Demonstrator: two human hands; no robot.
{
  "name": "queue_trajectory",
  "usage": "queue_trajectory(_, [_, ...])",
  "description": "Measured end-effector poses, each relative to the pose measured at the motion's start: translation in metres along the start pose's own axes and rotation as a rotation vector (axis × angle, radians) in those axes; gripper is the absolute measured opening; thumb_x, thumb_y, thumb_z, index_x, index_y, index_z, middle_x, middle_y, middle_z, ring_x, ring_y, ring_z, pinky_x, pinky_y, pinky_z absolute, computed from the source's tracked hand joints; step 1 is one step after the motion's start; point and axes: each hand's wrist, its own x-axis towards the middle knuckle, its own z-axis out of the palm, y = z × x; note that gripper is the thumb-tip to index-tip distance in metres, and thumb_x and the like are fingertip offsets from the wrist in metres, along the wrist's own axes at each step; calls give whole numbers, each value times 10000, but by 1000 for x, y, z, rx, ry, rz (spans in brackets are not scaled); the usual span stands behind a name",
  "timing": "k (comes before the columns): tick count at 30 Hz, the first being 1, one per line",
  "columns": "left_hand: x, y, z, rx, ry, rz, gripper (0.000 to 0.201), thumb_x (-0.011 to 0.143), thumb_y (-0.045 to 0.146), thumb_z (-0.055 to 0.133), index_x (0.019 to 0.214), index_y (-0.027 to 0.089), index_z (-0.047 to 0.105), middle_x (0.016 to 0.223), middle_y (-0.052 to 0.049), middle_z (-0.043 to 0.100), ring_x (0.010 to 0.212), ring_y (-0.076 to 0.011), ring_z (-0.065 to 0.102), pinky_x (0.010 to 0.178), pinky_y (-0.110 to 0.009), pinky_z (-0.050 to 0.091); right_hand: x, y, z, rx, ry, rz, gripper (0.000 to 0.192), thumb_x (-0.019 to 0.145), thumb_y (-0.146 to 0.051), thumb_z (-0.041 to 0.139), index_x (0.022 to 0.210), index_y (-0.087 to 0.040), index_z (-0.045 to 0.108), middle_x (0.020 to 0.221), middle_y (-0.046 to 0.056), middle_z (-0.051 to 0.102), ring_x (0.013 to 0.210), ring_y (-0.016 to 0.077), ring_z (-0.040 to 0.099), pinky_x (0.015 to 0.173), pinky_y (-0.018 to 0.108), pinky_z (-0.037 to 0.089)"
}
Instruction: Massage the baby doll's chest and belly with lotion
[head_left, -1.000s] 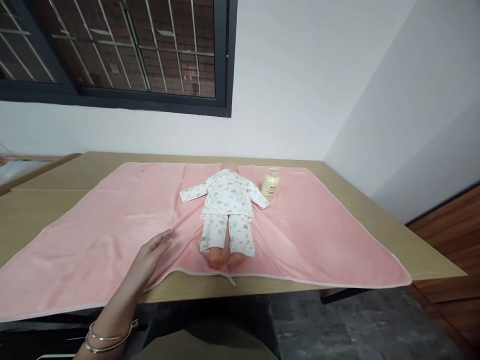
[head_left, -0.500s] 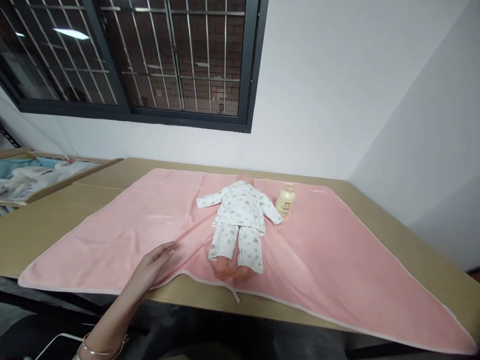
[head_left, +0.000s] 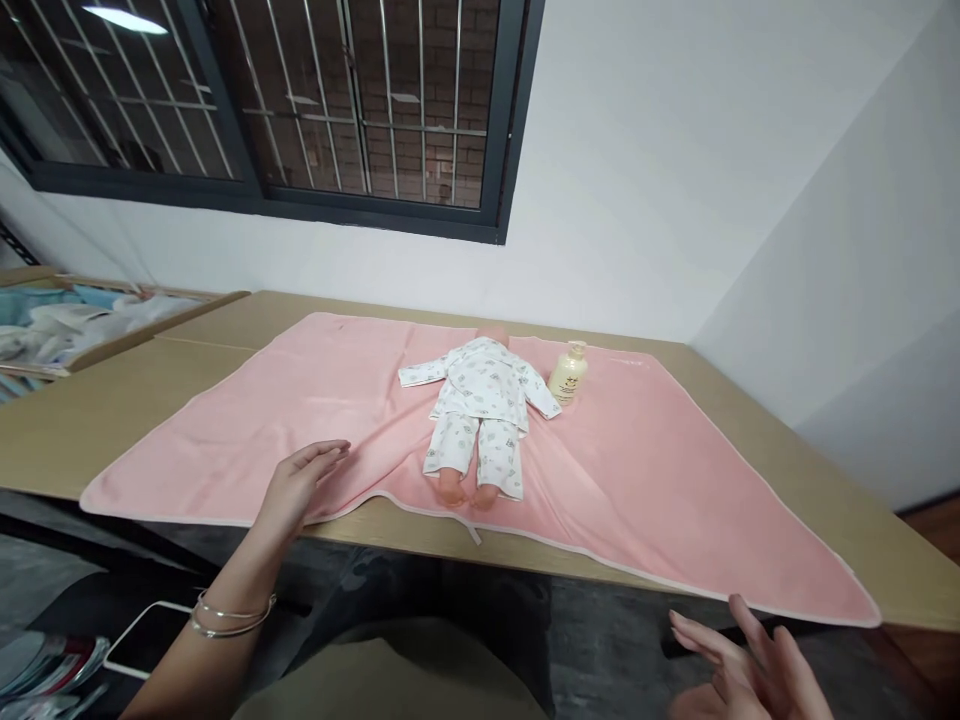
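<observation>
A baby doll (head_left: pixel 480 415) in white printed pyjamas lies on its back on a pink blanket (head_left: pixel 637 470) spread over a wooden table (head_left: pixel 840 490). A cream lotion bottle (head_left: pixel 568 374) stands just right of the doll's arm. My left hand (head_left: pixel 298 482) rests flat on the blanket near the front edge, left of the doll's feet, fingers apart and holding nothing. Two bangles circle that wrist. My right hand (head_left: pixel 750 670) hovers below the table's front edge at the lower right, fingers spread and empty.
A barred window (head_left: pixel 300 100) fills the wall behind the table. A wooden crib (head_left: pixel 97 320) with bedding stands at the far left. Some papers and a cable lie on the dark floor at lower left. White walls meet in a corner on the right.
My right hand has come into view at the lower right. The view has shifted slightly; my left hand stays on the blanket, a little further from the doll's feet.
</observation>
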Motion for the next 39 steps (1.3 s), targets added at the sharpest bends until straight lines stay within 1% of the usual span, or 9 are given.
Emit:
queue_trajectory(4, [-1,-2,-12,-20,28,6,407,646,505,696,880,172,715,984,-88,737,1058,-280,654,973,-399,509,-15,-11,34,67,233,-66,391,802,-289,671,1181,-199,641,1145,115,664,704,221,655,732,487,527])
queue_trajectory(12, [13,-7,-32,-29,110,-20,359,657,472,692,855,174,712,992,-82,728,1015,-254,659,896,-336,533,-5,1,71,178,154,-35,356,774,-210,699,1124,-157,665,1040,97,701,638,171,628,669,383,517])
queue_trajectory(18, [29,-12,-11,-74,65,-93,343,653,443,691,831,150,704,641,-12,664,541,-130,557,509,-235,461,-2,0,92,98,84,-16,356,819,-246,670,1161,-149,647,1050,108,698,648,172,645,709,389,535])
queue_trajectory(22, [59,19,13,-66,10,-87,365,649,467,694,837,154,707,608,-12,648,551,-137,544,497,-231,429,10,4,98,-2,83,-18,367,850,-299,628,1183,-145,638,1049,107,694,700,187,662,717,361,532])
queue_trajectory(26, [105,86,52,-47,-68,113,381,664,440,722,929,166,699,775,-42,699,690,-172,611,591,-250,474,50,12,102,-200,-35,18,386,864,-380,565,1159,-147,655,956,92,709,781,218,675,787,369,526])
queue_trajectory(30, [133,133,131,-258,-374,183,312,706,379,694,930,162,695,853,-64,712,692,-172,637,716,-302,517,110,25,138,-352,-326,1,436,839,-370,531,1229,-197,623,1211,111,640,1034,267,640,787,364,544])
queue_trajectory(34, [137,122,220,-443,-808,-162,269,781,326,601,941,127,683,892,-120,709,745,-204,675,699,-324,541,159,47,203,-457,-469,-172,564,823,-264,465,1381,-182,484,1431,103,464,1339,279,401,999,439,455])
queue_trajectory(36, [137,108,251,-461,-821,-286,235,815,282,557,930,114,675,875,-127,704,735,-191,678,682,-301,543,164,61,231,-481,-474,-215,518,813,-216,436,1316,-151,543,1329,125,557,1263,265,485,1017,449,439])
queue_trajectory(39, [143,96,274,-542,-746,-395,214,843,238,503,924,110,656,846,-118,698,731,-182,682,676,-289,548,146,83,262,-481,-863,-401,452,789,-189,489,1224,-194,612,1292,100,593,1221,252,522,1023,442,438])
